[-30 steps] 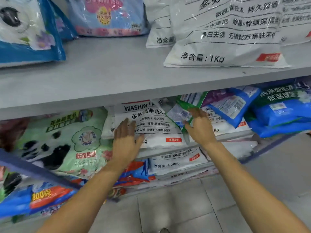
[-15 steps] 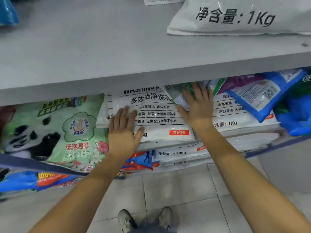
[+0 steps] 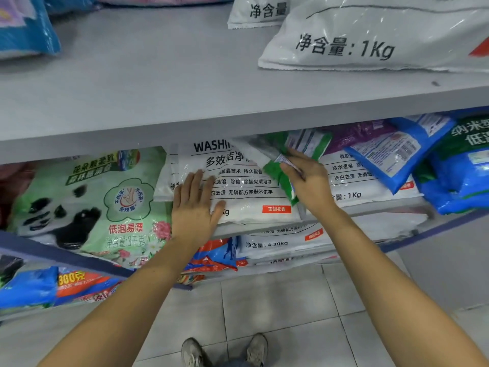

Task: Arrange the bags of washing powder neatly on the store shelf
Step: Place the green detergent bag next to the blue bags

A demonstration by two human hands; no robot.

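Two white 1Kg bags lie under the upper shelf (image 3: 238, 102). Your left grip (image 3: 194, 207) rests flat, fingers straight, on the left white bag (image 3: 251, 198). The right white bag (image 3: 352, 186) sits partly under one blue bag (image 3: 391, 160). Your right grip (image 3: 309, 181) pinches one green bag (image 3: 276, 172) overlapping both. One panda bag (image 3: 92, 205) crowds the left.

Right hand (image 3: 309, 182) no longer flat, now around green bag (image 3: 277, 176).

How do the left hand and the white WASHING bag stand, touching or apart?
Touching. The head view shows the left hand flat on the white WASHING bag, thumb spread across its lower left print.
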